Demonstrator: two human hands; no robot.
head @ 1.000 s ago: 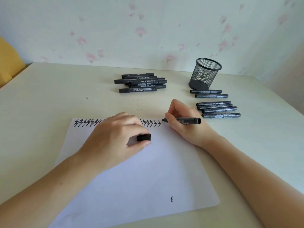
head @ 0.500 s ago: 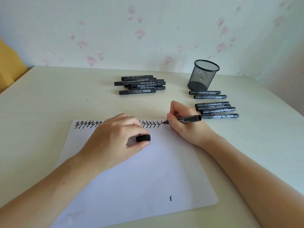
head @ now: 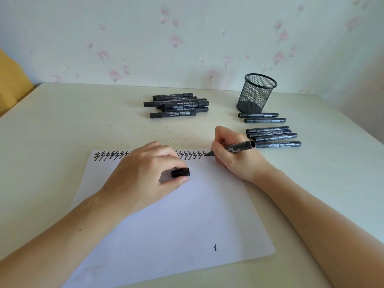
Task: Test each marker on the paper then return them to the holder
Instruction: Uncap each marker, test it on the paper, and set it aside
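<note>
A white sheet of paper (head: pixel 170 221) lies on the table with a row of black zigzag marks (head: pixel 108 155) along its top edge. My right hand (head: pixel 234 156) grips an uncapped black marker (head: pixel 236 148), tip touching the paper at the right end of that row. My left hand (head: pixel 145 175) rests on the paper and pinches the marker's black cap (head: pixel 180 172). An empty black mesh holder (head: pixel 256 92) stands at the back right. A pile of several black markers (head: pixel 178 105) lies behind the paper. Several more markers (head: pixel 272 135) lie in rows in front of the holder.
The cream table (head: pixel 62 125) ends at a flowered wall behind. A yellow object (head: pixel 12 84) sits past the table's left edge. A lone small black mark (head: pixel 215 247) is near the paper's lower right. Tiny ink dots (head: pixel 172 133) speckle the table above the paper.
My right hand has brought the marker tip down from beside the row onto the paper, and the row of zigzags has grown at its right end. My left hand has stayed put.
</note>
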